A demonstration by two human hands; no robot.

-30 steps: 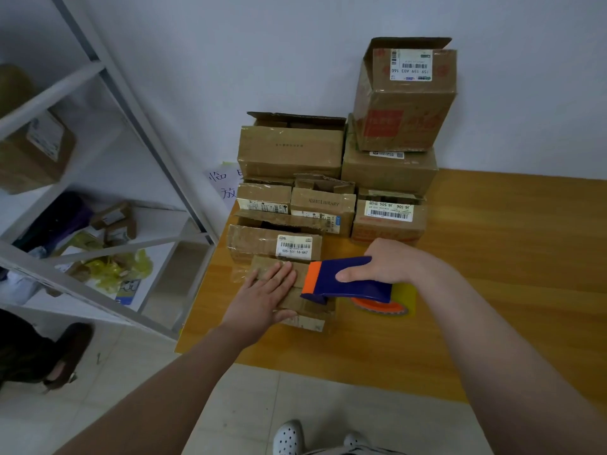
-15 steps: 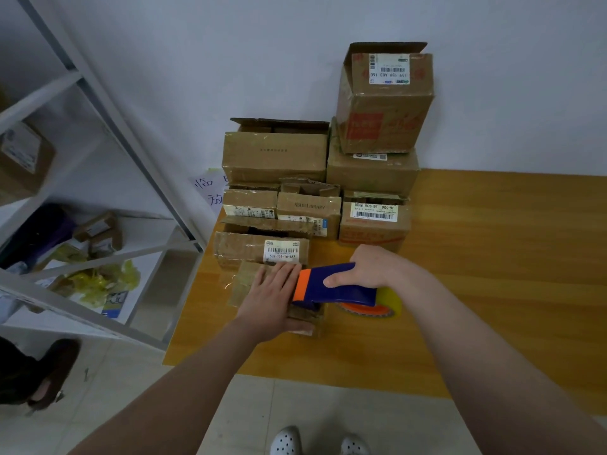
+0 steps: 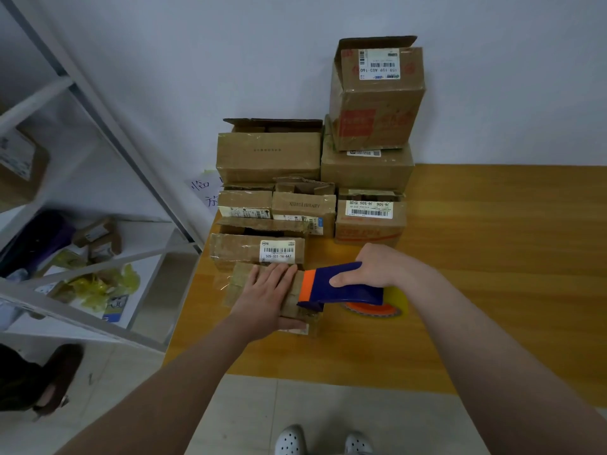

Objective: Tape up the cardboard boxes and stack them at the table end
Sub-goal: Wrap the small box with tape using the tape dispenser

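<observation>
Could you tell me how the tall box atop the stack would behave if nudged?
The tall box would probably tip rather than slide: it stands high and looks slightly askew on the box below. Its top flap is open, so the walls may flex when gripped.

Head view, angled down, table (image 3: 492, 257) close

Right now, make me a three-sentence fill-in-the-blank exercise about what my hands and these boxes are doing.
The right hand grips a blue and ____ plastic tape dispenser.
The left hand lies flat on the small brown cardboard box, which rests on the wooden ____.
The stack of brown cardboard boxes stands against the pale ____.
Missing words: orange; table; wall.
</observation>
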